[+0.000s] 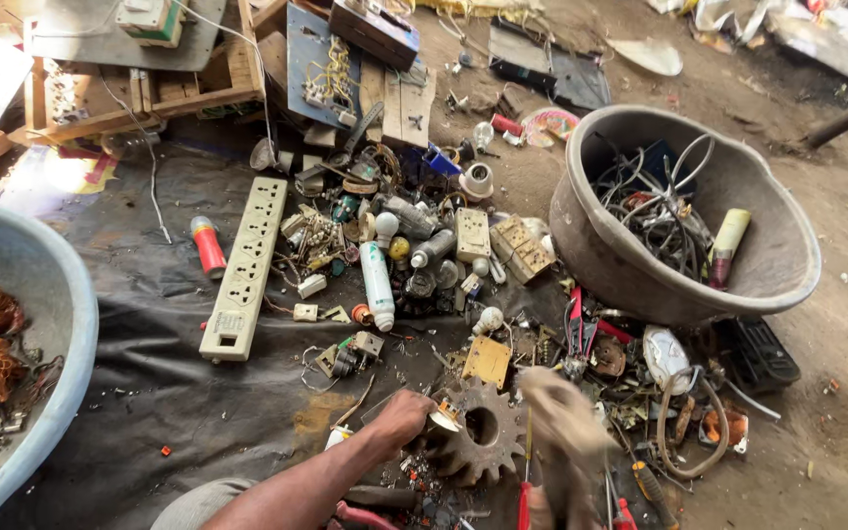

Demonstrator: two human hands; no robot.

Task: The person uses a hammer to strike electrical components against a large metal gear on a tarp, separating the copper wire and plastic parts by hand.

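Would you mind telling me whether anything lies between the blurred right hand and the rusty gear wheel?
Nothing visible does: the right hand is right beside the gear wheel, whose other side the left hand touches.

One head-worn camera, looking steeply down and forward from close above the ground sheet (169, 393); both hands sit at the bottom edge, scrap spreading away toward the top.

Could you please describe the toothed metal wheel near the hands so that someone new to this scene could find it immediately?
Start at the big grey basin full of tangled wires, then drop toward the bottom edge of the view, left of centre. There the left hand rests beside a rusty gear wheel lying flat on the dark sheet. Its ring of blunt teeth and round central hole set it apart from the surrounding scrap.
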